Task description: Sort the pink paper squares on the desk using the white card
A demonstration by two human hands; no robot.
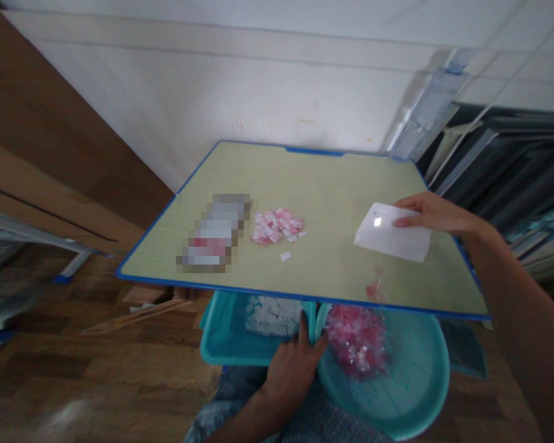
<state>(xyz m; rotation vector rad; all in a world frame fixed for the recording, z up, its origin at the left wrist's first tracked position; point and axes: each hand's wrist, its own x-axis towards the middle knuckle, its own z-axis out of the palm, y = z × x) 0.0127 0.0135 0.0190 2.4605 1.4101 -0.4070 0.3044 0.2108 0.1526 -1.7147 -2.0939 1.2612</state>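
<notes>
Over the right part of the desk [332,184], the right hand [425,212] pinches a glossy white card [392,237] by its far edge, thumb on top of it. The card is tilted, inside the right edge of the desk; whether its lower side touches the surface cannot be told. Between the card and the near edge, a few pink pieces [373,289] show blurred, above the round tub. The left hand [293,363] is below the near edge, where the two containers meet, index finger stretched over the rectangular basin [233,351] and thumb at the rim of the round tub [410,381]; whether it grips either one cannot be told. White pieces [274,317] lie in the basin, and a heap of shiny pink packets [357,338] fills the left side of the tub. Near the middle of the desk sits a pile of small pink and white pieces [277,226], with a single white piece [285,256] apart from it, toward the near edge. Left of the pile, toward the near left corner, lies a blurred-out oblong object [215,234]. Beyond the far right corner, a clear plastic container [427,114] leans against the wall [258,92].
</notes>
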